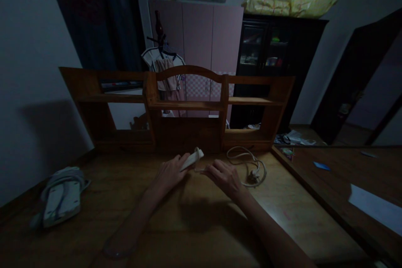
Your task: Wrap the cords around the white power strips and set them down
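Observation:
My left hand (pixel 169 172) is closed around a slim white power strip (pixel 192 160), seen nearly edge-on and tilted up above the wooden desk. A loop of its cord passes over the far end. My right hand (pixel 224 176) pinches a pale cord (pixel 200 170) just to the right of the strip. Beyond my right hand, more white cord (pixel 265 171) lies in a loose coil on the desk, with a plug (pixel 255 174) inside it. Whether this coil runs into my right hand is hidden by the fingers.
At the left on the desk (pixel 157 234) lies another white power strip (pixel 62 203) with grey cord wrapped around it. A wooden shelf unit (pixel 188 134) stands along the desk's back edge. To the right, a darker surface holds a white sheet (pixel 377 207) and a blue card (pixel 321 166).

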Demonstrator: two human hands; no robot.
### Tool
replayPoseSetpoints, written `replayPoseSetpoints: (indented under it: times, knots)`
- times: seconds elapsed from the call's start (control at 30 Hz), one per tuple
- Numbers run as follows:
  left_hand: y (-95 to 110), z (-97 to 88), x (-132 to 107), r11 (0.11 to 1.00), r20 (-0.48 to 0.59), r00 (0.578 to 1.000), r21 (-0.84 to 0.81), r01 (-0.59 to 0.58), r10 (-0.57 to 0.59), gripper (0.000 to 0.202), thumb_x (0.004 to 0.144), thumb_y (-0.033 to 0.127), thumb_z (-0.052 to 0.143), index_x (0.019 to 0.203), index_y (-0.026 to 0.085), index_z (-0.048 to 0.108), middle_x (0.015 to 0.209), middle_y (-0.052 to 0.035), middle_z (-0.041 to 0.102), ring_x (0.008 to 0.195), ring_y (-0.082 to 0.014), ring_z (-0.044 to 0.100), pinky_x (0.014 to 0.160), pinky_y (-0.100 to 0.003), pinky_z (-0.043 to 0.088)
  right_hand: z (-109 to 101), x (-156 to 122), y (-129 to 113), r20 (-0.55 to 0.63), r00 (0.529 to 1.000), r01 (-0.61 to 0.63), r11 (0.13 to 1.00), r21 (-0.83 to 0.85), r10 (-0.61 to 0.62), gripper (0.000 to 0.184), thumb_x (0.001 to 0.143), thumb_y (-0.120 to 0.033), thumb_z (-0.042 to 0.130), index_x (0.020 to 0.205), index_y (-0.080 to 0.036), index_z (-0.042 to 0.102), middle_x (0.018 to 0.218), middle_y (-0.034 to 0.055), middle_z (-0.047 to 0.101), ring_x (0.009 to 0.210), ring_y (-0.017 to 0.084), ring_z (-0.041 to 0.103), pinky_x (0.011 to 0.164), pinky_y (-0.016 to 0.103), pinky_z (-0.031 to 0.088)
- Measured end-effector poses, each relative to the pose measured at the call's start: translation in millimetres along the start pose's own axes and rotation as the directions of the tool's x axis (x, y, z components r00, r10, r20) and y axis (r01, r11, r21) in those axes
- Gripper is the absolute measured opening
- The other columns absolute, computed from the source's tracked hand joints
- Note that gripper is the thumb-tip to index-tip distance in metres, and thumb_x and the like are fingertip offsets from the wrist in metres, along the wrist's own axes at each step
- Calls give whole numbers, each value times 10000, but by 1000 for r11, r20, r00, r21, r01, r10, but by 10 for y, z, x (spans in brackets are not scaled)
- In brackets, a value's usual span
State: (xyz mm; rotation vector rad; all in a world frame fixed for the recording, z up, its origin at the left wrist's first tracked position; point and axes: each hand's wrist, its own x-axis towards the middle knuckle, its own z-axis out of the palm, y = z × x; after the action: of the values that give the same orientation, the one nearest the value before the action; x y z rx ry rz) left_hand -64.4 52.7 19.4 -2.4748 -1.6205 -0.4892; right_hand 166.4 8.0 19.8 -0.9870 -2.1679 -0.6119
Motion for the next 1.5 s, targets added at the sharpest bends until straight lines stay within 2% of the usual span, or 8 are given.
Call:
replayPoseSetpoints:
  times: [0.2,0.53,0.73,0.9,1.1,1.2,1.3,1.5]
  knots:
    - [13,13,-13,989,14,990,53,-141,141,567,849,345,498,1372,298,284,1141,-81,517,958,-224,562,747,-300,423,-33,11,58,-62,978,-189,975,114,197,213,905,-375,509,875,-196,620,756,19,540,697,116,499,624,226,316]
    - [227,74,-52,960,14,960,23,-279,279,472,868,390,501,1319,345,371,1020,-52,500,854,-176,549,740,-275,418,-64,14,185,-44,960,-255,925,283,278,245,828,-420,603,825,-176,575,729,5,543,634,107,488,587,210,323]
    - [460,118,-134,905,71,902,-66,-421,425,460,863,299,531,1295,368,389,993,-34,512,907,-171,536,780,-268,423,-157,-17,448,155,927,-374,849,372,341,370,642,-484,743,707,-171,557,581,-55,465,525,82,402,505,200,264]
    - [603,153,-202,820,-23,840,-204,-535,542,464,855,355,545,1287,298,386,1111,-56,536,1022,-200,524,864,-315,428,-139,-37,528,372,872,-482,686,545,317,333,675,-461,706,692,-147,597,591,-44,489,550,85,415,495,186,278]
    - [568,220,-247,812,-168,884,-351,-467,436,469,851,485,512,1215,206,416,1096,-93,594,1008,-204,569,874,-330,454,46,-34,564,498,812,-582,482,655,304,347,787,-453,576,707,-121,632,591,-23,512,545,88,428,497,191,311]
    - [546,241,-262,825,-205,907,-379,-420,367,640,832,511,529,1348,226,281,1148,-97,591,1012,-208,581,871,-337,464,116,-40,525,550,780,-625,423,656,300,405,819,-484,508,691,-116,617,570,-20,496,525,88,414,477,191,307]
    - [543,226,-269,833,-237,920,-397,-385,312,773,838,491,536,1432,238,111,1150,-90,602,974,-194,598,855,-322,474,174,-65,473,554,785,-618,407,672,277,373,805,-464,512,671,-125,588,570,-18,500,527,88,413,494,196,337]
    - [538,166,-202,861,-282,947,-432,-268,153,619,883,451,472,1414,253,223,1260,-99,545,1049,-212,583,887,-332,465,357,-131,424,562,748,-662,452,598,352,347,864,-384,376,653,-149,521,525,-29,451,434,70,351,432,183,287]
